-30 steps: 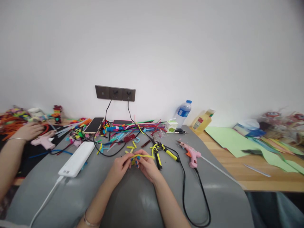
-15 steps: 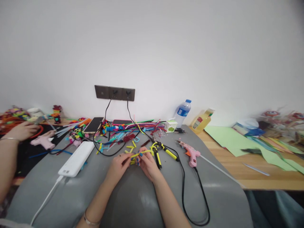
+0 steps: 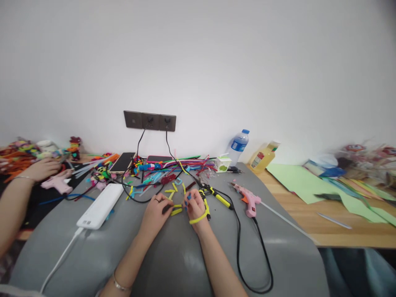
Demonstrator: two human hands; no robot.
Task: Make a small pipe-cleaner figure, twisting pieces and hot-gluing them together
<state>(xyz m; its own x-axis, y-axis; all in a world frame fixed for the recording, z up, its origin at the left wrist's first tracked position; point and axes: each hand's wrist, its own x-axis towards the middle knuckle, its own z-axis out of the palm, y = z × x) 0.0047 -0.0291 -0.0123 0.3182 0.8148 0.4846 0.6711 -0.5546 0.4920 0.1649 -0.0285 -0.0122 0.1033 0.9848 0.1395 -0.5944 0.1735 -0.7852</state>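
The left hand (image 3: 157, 211) has released the yellow strip (image 3: 199, 219), leaving only the right hand (image 3: 195, 206) pinching it, short of the worktop's (image 3: 287, 241) far edge. The left's fingers curl narrowly beside yellow pieces (image 3: 176, 212), hold unclear.

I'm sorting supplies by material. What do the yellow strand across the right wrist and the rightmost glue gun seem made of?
Yellow strand: probably fiber, matte and soft-edged; its curve hints at wire inside, though none shows. Glue gun: likely hard plastic, pink body looking smooth, molded.

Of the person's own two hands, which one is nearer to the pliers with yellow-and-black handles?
Right. The right hand is just left of the pliers, partly overlapping them in view; the left hand is farther left.
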